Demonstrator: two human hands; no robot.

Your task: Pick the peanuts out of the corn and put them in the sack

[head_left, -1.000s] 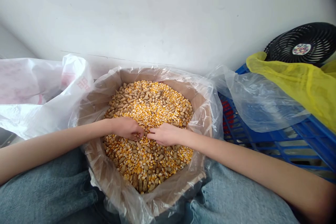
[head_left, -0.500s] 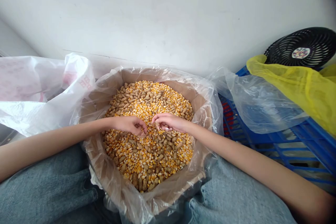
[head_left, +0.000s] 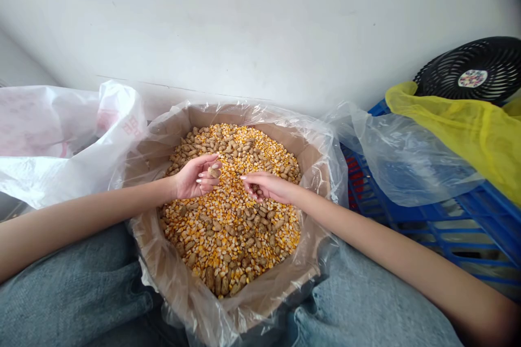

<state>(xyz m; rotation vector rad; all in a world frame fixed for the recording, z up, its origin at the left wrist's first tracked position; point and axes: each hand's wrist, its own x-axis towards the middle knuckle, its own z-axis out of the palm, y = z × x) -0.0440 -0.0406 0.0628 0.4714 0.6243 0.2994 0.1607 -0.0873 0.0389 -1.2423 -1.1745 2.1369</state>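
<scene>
A cardboard box [head_left: 313,165] lined with a clear plastic bag [head_left: 179,287] stands between my knees. Inside lie yellow and white corn kernels [head_left: 203,249] mixed with unshelled peanuts [head_left: 262,219]. Over the left middle of the heap, my left hand [head_left: 195,178] is turned palm inward with its fingers curled round a peanut [head_left: 214,172]. My right hand [head_left: 266,187] hovers right of it, its fingers curled over a few dark peanuts [head_left: 256,188] that show beneath them. A small gap separates the two hands.
On the left is a white plastic bag [head_left: 81,173] with pink print. Blue plastic crates [head_left: 448,227] stand at the right, bearing a clear bag [head_left: 415,157], a yellow mesh bag [head_left: 456,119] and a black fan [head_left: 476,73]. A white wall [head_left: 244,27] rises behind the box.
My left hand has lifted and drawn back to the left, turning from palm down to palm inward, and a peanut now shows in it. My right hand has barely moved.
</scene>
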